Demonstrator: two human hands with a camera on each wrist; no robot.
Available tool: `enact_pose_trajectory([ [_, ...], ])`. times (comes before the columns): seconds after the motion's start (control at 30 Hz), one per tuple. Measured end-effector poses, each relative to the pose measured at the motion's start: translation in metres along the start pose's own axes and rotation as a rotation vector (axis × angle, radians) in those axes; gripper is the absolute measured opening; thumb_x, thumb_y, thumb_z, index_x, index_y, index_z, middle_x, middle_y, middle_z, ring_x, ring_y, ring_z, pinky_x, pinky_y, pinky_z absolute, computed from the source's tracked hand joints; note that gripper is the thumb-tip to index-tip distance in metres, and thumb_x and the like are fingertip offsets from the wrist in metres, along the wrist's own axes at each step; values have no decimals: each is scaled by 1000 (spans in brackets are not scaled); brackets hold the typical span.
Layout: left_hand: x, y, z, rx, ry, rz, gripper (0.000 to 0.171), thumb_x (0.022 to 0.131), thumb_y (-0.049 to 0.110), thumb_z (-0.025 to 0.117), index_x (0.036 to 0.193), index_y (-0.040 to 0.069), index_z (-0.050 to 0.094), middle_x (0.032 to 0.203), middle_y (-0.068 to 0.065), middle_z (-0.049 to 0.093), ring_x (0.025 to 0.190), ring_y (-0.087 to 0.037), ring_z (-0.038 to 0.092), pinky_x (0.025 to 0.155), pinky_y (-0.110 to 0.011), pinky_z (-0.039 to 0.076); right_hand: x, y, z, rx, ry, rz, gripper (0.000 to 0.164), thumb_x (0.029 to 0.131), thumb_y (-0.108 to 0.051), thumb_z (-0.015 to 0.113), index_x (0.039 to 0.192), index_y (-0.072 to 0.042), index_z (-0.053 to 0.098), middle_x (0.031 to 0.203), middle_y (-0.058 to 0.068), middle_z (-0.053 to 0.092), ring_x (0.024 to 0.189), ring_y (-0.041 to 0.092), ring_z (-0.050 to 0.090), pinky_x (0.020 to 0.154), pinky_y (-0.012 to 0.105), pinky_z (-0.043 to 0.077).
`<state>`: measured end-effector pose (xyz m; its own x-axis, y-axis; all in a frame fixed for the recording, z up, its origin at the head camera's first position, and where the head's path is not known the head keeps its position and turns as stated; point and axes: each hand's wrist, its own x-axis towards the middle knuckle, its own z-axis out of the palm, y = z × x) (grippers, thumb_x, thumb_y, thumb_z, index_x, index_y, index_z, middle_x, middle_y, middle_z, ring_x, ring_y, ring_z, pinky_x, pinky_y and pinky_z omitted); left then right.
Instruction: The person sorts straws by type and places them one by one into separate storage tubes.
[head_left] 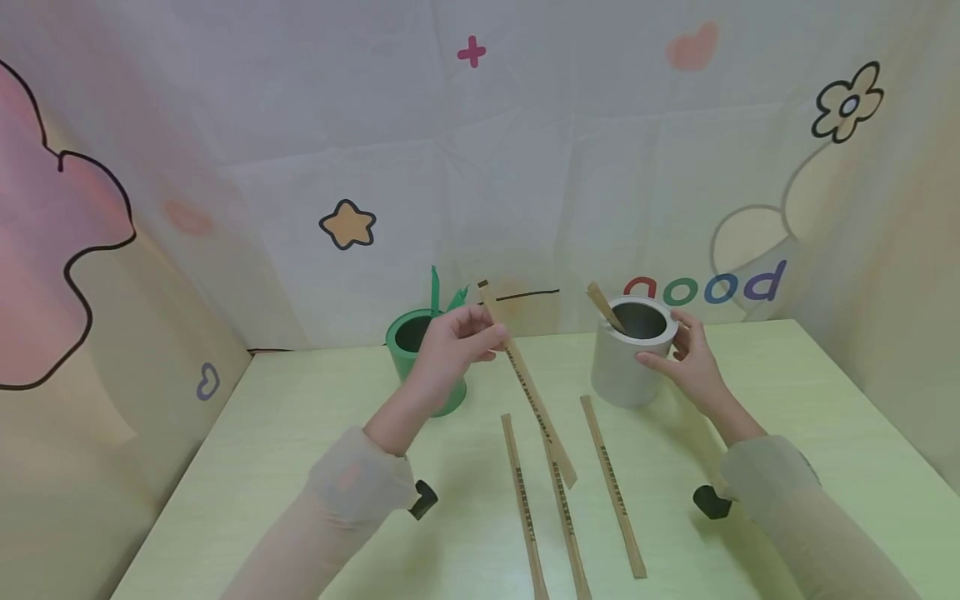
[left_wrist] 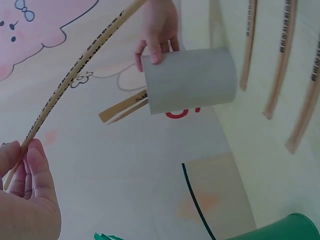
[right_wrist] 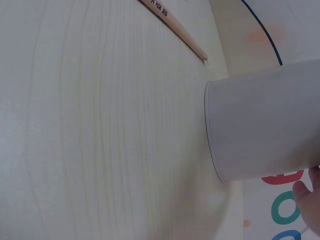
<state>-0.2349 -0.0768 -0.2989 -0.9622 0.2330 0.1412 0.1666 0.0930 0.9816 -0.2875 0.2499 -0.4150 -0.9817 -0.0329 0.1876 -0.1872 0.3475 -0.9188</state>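
Observation:
My left hand (head_left: 450, 354) pinches a long brown paper-wrapped straw (head_left: 528, 392) near its upper end, and the straw slants down to the right above the table. My right hand (head_left: 696, 367) grips the rim of a white cylindrical cup (head_left: 621, 375) that stands upright. Out of this cup leans a brown wrapped straw (head_left: 602, 304); two ends (left_wrist: 122, 107) show in the left wrist view. Several more wrapped straws (head_left: 613, 487) lie lengthwise on the table. Beside the left hand, and partly hidden by it, stands a green cup (head_left: 402, 360) holding green items (head_left: 435, 290).
The pale wood-grain table (head_left: 300, 433) ends at a printed cloth backdrop (head_left: 285, 283) behind both cups. Cloth also hangs along the left and right sides. A dark wrist-camera piece (head_left: 423, 500) juts from the left sleeve, another (head_left: 711, 502) from the right.

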Motion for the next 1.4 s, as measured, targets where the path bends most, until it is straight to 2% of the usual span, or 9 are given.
enact_pose_trajectory([
  [0.37,19,9,8,-125,127,13,17,83,19,61,92,5,56,81,1,61,78,-10,61,76,-25,51,0,1,0,0,6,-4,88,79,-23,66,139,-9,3,145,24,13,132,42,15,104,56,14],
  [0.5,25,10,13,-188,182,51,14,83,16,62,88,5,55,77,2,60,75,-9,61,75,-23,51,1,2,0,-3,4,-2,88,79,-23,66,139,-10,3,145,23,13,132,41,14,104,56,14],
  [0.7,35,12,24,-237,255,107,12,83,14,61,87,3,56,76,3,59,72,-7,60,78,-29,51,1,2,0,-1,-2,2,88,79,-22,66,140,-11,3,146,22,12,132,41,13,104,57,14],
  [0.93,48,10,35,-301,345,131,17,82,13,62,91,0,55,78,1,58,70,-5,61,71,-21,52,1,1,0,1,2,2,88,79,-22,66,140,-11,3,145,23,12,132,41,14,104,57,14],
  [1.07,53,7,40,-334,370,123,18,82,14,62,92,1,55,80,0,57,71,-6,60,80,-32,51,0,0,0,0,4,1,88,79,-23,66,140,-10,3,145,23,12,132,41,14,104,56,14],
  [1.2,58,4,45,-342,392,104,20,82,16,62,95,2,55,81,-1,57,71,-6,59,84,-37,49,0,0,0,0,3,2,88,79,-23,66,139,-10,3,145,23,12,132,41,14,104,56,14],
  [1.4,64,-1,51,-348,430,105,20,82,17,62,93,2,57,78,0,57,71,-7,59,75,-26,52,0,0,0,7,2,2,88,79,-22,66,139,-10,3,145,23,13,132,41,15,104,56,14],
])
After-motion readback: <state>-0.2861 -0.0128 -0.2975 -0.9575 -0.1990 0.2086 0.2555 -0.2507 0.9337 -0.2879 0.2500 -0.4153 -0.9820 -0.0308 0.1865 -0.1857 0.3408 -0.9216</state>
